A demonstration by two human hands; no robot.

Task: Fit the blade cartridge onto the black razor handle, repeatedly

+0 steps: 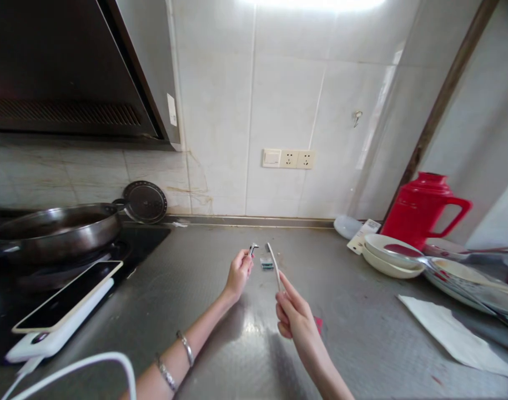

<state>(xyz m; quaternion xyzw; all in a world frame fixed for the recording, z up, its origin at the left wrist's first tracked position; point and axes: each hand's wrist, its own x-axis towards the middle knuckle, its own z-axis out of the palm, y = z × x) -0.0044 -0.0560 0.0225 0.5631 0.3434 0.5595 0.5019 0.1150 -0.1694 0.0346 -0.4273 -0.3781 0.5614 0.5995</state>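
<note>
My left hand (238, 273) is closed around a small shiny metal tool (252, 248) with a bent head that sticks up past the fingers. Its exact kind is too small to make out. In my right hand (293, 308), the fingers grip the white handle of a toothbrush (275, 264), its dark bristles at the upper end facing left. The two held things are apart. Between them, on the steel counter (212, 344), lies a small clear and teal packet (266, 264). A red piece (318, 324) shows partly from behind my right wrist.
At left, a pan (70, 236) sits on the black stove, with a phone (70, 294) on a white power bank (62, 333) and a white cable in front. Bowls (391, 261), plates, a red thermos jug (420, 211) and a paper napkin (453, 333) stand or lie at right.
</note>
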